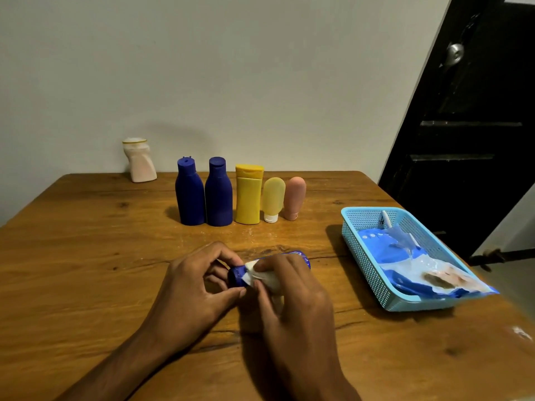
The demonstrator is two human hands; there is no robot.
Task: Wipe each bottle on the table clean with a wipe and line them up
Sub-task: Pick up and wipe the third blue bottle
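**Wiping blue bottle, mid-table**

Table [86, 241], then the row of five bottles [240, 195] at the back. Blue bottle [301, 257] lies sideways near me. My left hand [191, 285] pinches its cap; my right hand [292, 287] presses the wipe [260, 274] around it. Probably light, stiff, slippery when wet; best held at cap and base.

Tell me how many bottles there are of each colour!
Dark blue plastic bottles: 3, two standing in the row and one held in the hands
Yellow plastic bottles: 2, a tall one and a small cap-down tube
Pink cap-down tube: 1
White-pink bottle by the wall: 1
Total: 7
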